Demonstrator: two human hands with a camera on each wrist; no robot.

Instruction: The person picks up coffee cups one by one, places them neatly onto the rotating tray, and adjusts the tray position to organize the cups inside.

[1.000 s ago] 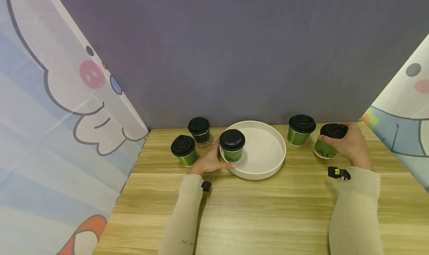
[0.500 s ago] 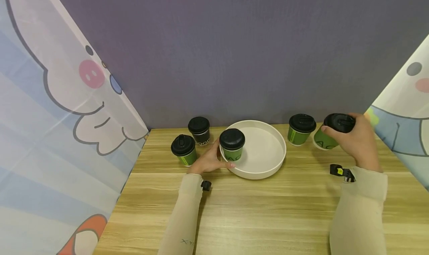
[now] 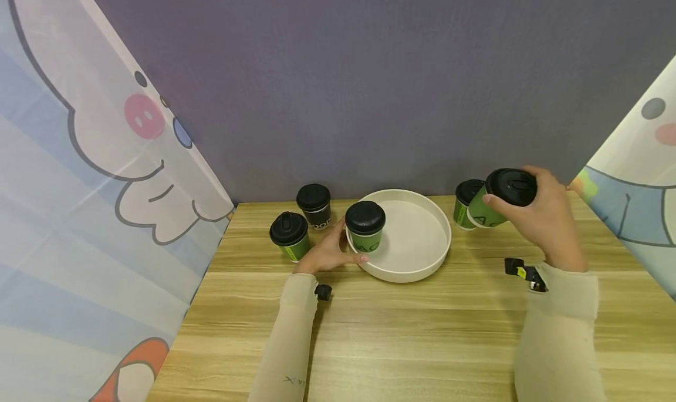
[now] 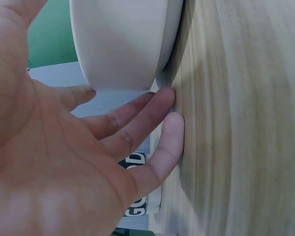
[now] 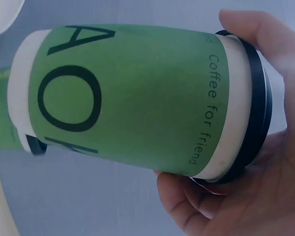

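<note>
My right hand (image 3: 551, 217) grips a green paper coffee cup (image 5: 132, 98) by its black lid, thumb on one side and fingers on the other. The cup hangs tilted above the table and overlaps another green lidded cup (image 3: 462, 209) behind it. At the left side of a round white tray (image 3: 414, 273), my left hand (image 3: 328, 252) rests with fingers spread and loosely extended. In the left wrist view a fingertip meets the tray's wall (image 4: 120, 44). Inside the tray, at its left, stands a green cup with a black lid (image 3: 365, 226).
Left of the tray are a black lidded cup (image 3: 314, 207) and a green lidded cup (image 3: 290, 237). The wooden table (image 3: 417, 337) ends at a grey panel (image 3: 369, 97) behind. Cartoon-printed cloth (image 3: 105, 214) hangs on both sides.
My right hand has lifted the green coffee cup off the table, tilting it and bringing it left in front of the neighbouring cup. The left hand and tray stay put.
</note>
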